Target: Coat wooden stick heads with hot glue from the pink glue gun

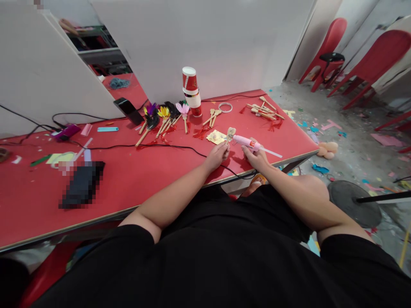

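Observation:
My left hand (pixel 218 155) is closed around a small wooden piece (pixel 230 132) with a wide head pointing up. My right hand (pixel 257 156) grips a pink hot glue gun (pixel 245 141), its nozzle close to that wide head. I cannot tell whether they touch. A clear glue stick (pixel 272 152) pokes out of the gun's back end. Just behind my left hand lies a stained yellow paper (pixel 215 137). Similar wooden pieces (pixel 215 114) rest beyond it, and several more with red tassels (pixel 261 112) are piled at the right.
Flower-topped sticks (pixel 163 113), stacked paper cups (pixel 192 92) and a tape ring (pixel 225 107) stand toward the wall. A phone (pixel 128 110) leans there too. A black cord (pixel 173 146) crosses the red table (pixel 154 175). A black pouch (pixel 82 185) lies left.

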A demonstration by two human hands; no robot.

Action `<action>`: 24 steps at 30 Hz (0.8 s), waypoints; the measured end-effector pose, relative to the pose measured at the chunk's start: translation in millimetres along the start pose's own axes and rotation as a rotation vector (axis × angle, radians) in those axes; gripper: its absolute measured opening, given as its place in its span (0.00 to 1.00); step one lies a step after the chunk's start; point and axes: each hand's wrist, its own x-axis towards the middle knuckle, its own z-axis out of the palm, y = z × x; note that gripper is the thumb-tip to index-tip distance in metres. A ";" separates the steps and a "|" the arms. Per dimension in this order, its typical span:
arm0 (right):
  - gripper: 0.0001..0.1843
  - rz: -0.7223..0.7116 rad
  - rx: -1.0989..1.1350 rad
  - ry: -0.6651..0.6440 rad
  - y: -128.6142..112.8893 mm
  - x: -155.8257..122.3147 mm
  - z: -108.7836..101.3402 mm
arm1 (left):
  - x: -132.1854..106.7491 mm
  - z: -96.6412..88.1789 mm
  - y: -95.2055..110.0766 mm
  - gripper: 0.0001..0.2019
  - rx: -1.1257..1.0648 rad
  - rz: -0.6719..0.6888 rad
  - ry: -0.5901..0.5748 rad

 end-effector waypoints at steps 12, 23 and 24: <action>0.38 -0.041 -0.018 0.057 -6.0 6.2 -8.2 | -3.6 0.6 1.1 0.26 0.044 0.060 0.014; 0.40 -0.141 0.082 0.103 8.0 14.4 -6.6 | -2.1 -7.4 -6.8 0.30 0.147 0.156 -0.045; 0.40 -0.144 0.086 0.104 8.9 14.8 -6.2 | -2.2 -8.1 -7.1 0.30 0.163 0.158 -0.043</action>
